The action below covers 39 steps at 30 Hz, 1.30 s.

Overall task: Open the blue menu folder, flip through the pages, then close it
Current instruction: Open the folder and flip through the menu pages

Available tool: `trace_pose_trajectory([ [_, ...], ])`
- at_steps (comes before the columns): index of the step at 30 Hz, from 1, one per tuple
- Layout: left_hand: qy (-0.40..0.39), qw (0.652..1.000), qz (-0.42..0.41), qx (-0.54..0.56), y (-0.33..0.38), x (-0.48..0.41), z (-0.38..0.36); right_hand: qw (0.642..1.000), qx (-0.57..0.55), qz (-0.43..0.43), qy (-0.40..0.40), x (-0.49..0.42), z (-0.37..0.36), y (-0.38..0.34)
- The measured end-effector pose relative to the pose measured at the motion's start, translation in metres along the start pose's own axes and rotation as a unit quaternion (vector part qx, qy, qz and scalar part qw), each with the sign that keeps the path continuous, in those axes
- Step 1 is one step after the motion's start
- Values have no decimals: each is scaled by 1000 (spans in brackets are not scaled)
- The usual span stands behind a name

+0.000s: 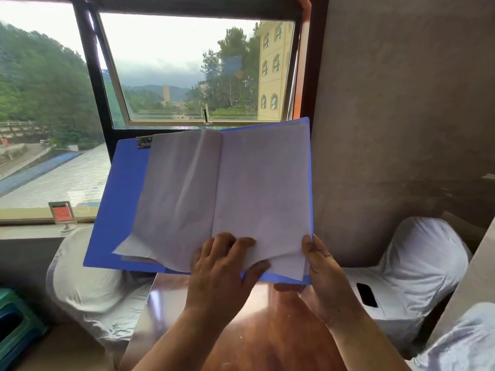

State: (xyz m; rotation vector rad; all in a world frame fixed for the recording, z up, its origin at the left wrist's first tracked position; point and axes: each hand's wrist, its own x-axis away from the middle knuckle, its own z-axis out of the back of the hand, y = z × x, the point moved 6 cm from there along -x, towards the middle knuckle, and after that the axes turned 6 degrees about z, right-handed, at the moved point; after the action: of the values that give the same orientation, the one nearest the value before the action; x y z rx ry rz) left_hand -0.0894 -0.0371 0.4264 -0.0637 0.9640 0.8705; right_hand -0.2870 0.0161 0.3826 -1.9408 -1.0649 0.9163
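Two hands on open blue menu folder (120,210), held above surface (267,330). Right hand (321,274) grips its lower-right corner; left hand (219,266), just beside, pinches page (262,188) at bottom edge.

The blue menu folder (120,210) is smooth plastic, a bit dull, with a small shiny metal clip (144,142) at its top. Its pages (262,183) look like thin white paper in soft, see-through plastic that shines a little. The table (267,330) is red-brown wood, very glossy, the chair covers (417,258) are shiny white cloth, and the wall (388,89) is grey, dull and rough.
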Motion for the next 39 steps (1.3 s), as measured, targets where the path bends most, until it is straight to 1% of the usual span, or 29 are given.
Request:
trace_pose_trajectory([
  [3,47,998,-44,15,2,-7,6,1000,3,2,11,0,1,-3],
  [4,50,998,-39,28,1,-9,6,1000,-2,3,10,0,1,-4],
  [5,54,997,-14,54,-5,-12,8,1000,-5,5,8,-1,3,-5],
  [6,62,993,37,96,-15,-15,11,1000,-6,8,6,-1,4,-8],
  [7,75,979,114,151,-28,-16,13,1000,-4,12,5,-2,6,-10],
  [8,88,951,205,216,-44,-15,13,1000,0,14,6,-2,8,-13],
  [9,100,906,290,294,-60,-12,11,1000,5,17,8,-3,11,-15],
  [10,108,846,361,377,-73,-9,7,1000,11,20,10,-3,13,-18],
  [11,108,784,420,444,-84,-5,2,1000,17,22,11,-4,15,-20],
  [12,104,738,462,482,-93,0,-1,999,21,24,10,-5,15,-22],
  [13,98,719,481,492,-99,4,-3,999,24,26,8,-6,16,-23],
  [14,90,724,481,486,-103,7,-4,999,26,27,8,-6,16,-25],
  [17,46,781,467,412,-109,15,-5,999,26,30,13,-8,16,-28],
  [18,23,792,476,381,-111,18,-7,999,27,30,15,-9,16,-28],
  [19,-6,791,491,365,-115,21,-11,999,28,29,16,-10,17,-28],
  [20,-34,775,512,369,-118,25,-16,999,30,28,16,-10,18,-28],
  [23,-90,701,569,420,-123,38,-29,999,30,28,5,-11,22,-28],
  [24,-93,690,570,436,-125,39,-31,999,31,29,-1,-11,21,-28],
  [25,-84,690,560,451,-126,39,-31,999,31,29,-7,-10,21,-28],
  [28,-23,718,512,471,-124,33,-24,999,27,24,-13,-10,22,-25],
  [30,26,755,467,459,-119,28,-14,1000,19,17,-7,-11,23,-22],
  [33,73,830,378,403,-106,20,1,1000,12,-1,-1,-11,21,-20],
  [35,66,888,306,336,-91,14,9,1000,10,-14,-1,-10,15,-16],
  [36,51,912,266,308,-82,10,11,1000,11,-17,-1,-9,11,-15],
  [37,22,930,231,283,-74,7,11,1000,7,-18,-3,-10,8,-13],
  [39,-69,956,160,237,-61,3,7,1000,-24,-10,-7,-11,5,-10],
])
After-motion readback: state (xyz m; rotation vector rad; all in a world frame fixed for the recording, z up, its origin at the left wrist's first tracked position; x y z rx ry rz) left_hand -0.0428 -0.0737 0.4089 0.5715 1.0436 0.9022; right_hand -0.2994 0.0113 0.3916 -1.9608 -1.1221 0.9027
